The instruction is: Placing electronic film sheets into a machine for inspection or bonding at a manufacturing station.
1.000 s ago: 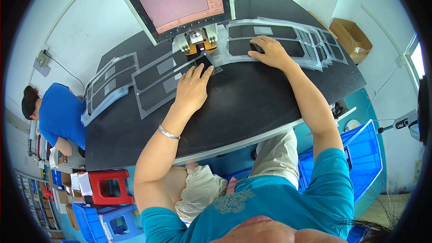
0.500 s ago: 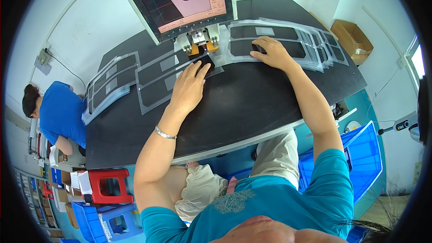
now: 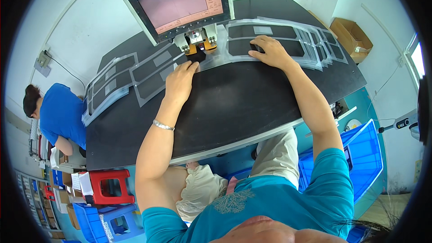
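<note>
Sheet (image 3: 148, 82): A thin, clear-edged sheet with dark-looking panels and pale rectangles is lying flat on the black table (image 3: 234, 108), its right end reaching toward the machine (image 3: 196, 36). Whether the panels are dark themselves or are letting the table show through cannot be told.
Handling: The sheet is seeming light, bendy and probably slippery, easy to crease or scratch. Its clear border is looking like the best place to take hold, with flat, gentle fingers rather than a hard pinch across the panels.
Left hand (image 3: 180, 81): It is resting palm down at the sheet's near edge, toward the right end, fingers close together and not wrapping around anything. A silvery bracelet (image 3: 163, 125) is circling the wrist.
Right hand (image 3: 271, 50): Well apart from the left, it is lying palm down at the pile on the right (image 3: 310, 47), thumb standing away from the fingers. Something dark is showing by the fingertips; whether they are gripping it cannot be told.
Screen (image 3: 173, 3): It is tilting above the machine, showing a pale pinkish field.
Pile on the left (image 3: 110, 74): Similar sheets are lying just beyond the sheet.
Room: A co-worker (image 3: 60, 112) in blue is bending at far left, above a red stool (image 3: 110, 186); a blue crate (image 3: 366, 153) is standing at right, below a cardboard box (image 3: 351, 38).
</note>
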A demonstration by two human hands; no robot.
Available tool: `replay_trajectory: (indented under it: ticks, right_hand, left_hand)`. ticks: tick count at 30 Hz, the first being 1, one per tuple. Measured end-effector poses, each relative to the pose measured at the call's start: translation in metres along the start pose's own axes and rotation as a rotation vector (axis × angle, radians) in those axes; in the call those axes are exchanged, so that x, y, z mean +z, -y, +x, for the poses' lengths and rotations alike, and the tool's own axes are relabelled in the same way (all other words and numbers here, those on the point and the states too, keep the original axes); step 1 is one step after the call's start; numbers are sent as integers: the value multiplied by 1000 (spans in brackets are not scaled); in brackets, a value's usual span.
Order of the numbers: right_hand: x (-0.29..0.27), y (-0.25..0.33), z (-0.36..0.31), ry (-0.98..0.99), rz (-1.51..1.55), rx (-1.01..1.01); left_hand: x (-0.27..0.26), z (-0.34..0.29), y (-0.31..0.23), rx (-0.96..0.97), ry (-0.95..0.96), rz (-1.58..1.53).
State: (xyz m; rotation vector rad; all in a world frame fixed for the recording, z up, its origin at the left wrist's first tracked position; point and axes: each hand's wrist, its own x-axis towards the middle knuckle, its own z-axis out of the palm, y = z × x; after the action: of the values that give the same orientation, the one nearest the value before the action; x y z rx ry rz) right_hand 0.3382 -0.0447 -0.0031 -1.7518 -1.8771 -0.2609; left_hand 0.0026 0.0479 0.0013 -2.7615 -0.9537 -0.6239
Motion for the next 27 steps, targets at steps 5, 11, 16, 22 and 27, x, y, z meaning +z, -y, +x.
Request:
replay_trajectory:
  ticks: [5, 11, 16, 22, 27]
  right_hand:
    - [0, -1, 0, -25, 9, -17]
    - [0, -1, 2, 6, 48, 4]
    - [-5, 4, 2, -10, 96, -6]
    - [-10, 13, 3, -68, 208, 40]
    - [-19, 30, 6, -39, 306, 99]
  left_hand:
    - [14, 10, 6, -62, 14, 53]
    - [19, 11, 13, -84, 34, -4]
    - [17, 8, 16, -70, 28, -44]
    - [18, 6, 19, -72, -2, -54]
    - [16, 8, 20, -54, 39, -23]
